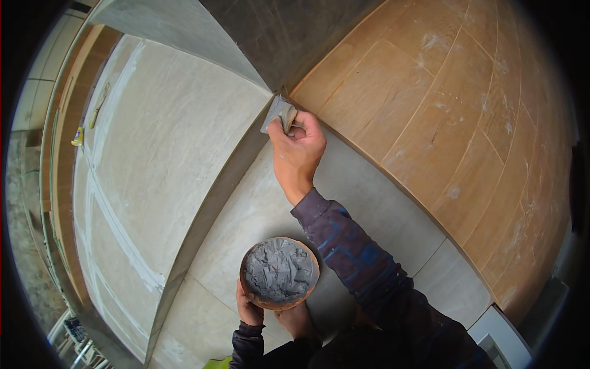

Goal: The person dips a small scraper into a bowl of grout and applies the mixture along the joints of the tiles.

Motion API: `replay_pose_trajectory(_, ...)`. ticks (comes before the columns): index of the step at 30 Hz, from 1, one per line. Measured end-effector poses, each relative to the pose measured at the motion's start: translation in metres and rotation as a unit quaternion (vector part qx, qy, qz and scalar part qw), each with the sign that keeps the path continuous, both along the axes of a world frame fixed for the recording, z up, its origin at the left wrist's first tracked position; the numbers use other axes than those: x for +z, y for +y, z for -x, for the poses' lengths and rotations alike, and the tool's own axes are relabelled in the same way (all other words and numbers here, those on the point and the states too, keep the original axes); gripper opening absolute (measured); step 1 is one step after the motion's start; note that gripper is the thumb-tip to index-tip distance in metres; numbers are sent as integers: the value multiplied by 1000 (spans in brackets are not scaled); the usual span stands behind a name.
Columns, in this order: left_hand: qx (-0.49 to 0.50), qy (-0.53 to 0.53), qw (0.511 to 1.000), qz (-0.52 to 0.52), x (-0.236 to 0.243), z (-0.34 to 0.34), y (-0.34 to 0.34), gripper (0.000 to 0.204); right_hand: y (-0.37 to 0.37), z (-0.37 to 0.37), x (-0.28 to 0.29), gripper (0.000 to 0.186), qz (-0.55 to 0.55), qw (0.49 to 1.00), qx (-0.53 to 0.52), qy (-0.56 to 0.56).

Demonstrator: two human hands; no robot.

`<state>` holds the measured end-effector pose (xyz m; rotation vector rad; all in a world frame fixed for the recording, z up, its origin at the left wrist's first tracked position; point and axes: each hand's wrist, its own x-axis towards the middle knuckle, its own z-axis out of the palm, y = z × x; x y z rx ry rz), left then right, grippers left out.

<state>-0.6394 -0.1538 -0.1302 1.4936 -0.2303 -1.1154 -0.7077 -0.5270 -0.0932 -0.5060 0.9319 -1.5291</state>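
My left hand (248, 305) grips the side of a round reddish-brown bowl (317, 278), low in the middle of the view. Thick grey paste (279, 269), rough on top, fills much of it. Farther forward, my right hand (299, 154) pinches a small flat grey spreader (275, 114) smeared with paste. Its blade is at the inner corner where the grey tiled ledge, the dark panel and the wood-look tiles meet. From this view I cannot tell how firmly the blade touches the joint.
A grey tiled ledge (166, 141) with white streaks rises on the left; a brush-like tool (98, 107) and a small yellow tube (78, 136) lie near its far edge. Wood-look tiles (430, 117) cover the right side. My bare foot (296, 321) is beside the bowl.
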Motion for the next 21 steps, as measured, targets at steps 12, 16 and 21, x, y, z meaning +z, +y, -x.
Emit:
replay_pose_trajectory(12, -6, -9, 1000, -8, 10, 9, -6, 82, 7, -36, -8, 18, 61, 986, -95, 125)
replay_pose_trajectory(16, 0, -15, 1000, -20, 12, 6, -5, 84, 33, -42, -16, 21, 77, 975, -92, 189)
replay_pose_trajectory(21, -18, -14, 1000, -21, 16, 5, -14, 84, 69, -9, -23, 24, 125, 973, 38, 191)
